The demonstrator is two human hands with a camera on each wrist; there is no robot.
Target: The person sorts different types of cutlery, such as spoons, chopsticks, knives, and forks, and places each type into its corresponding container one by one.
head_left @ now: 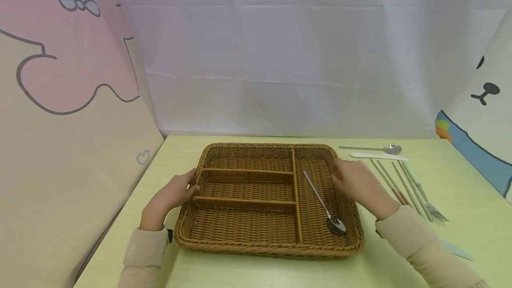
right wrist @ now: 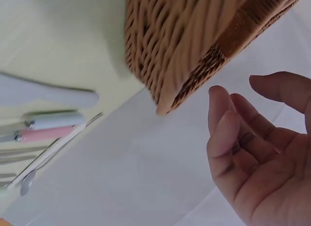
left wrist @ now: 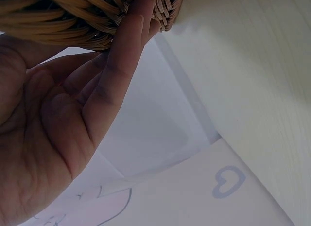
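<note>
A brown wicker tray (head_left: 244, 249) with several compartments sits on the table. Inside its long right compartment lies a metal spoon (head_left: 317, 194), bowl toward the front. My left hand (head_left: 172, 197) grips the tray's left rim, thumb on the inner side; in the left wrist view the fingers (left wrist: 114, 85) press the woven outer wall from below. Over the right rim hovers my right hand (head_left: 360, 186). The right wrist view shows it apart from the wicker, with loosely bent fingers (right wrist: 221, 138), the thumb separate and nothing held.
Right of the tray lie another spoon (head_left: 392, 149), a white utensil (head_left: 380, 157), chopsticks (head_left: 388, 179) and a fork (head_left: 434, 212). A pale blue blade (head_left: 457, 250) shows beyond my right sleeve. A white curtain (head_left: 280, 70) hangs behind the table (head_left: 224, 272), with printed cloths at both sides.
</note>
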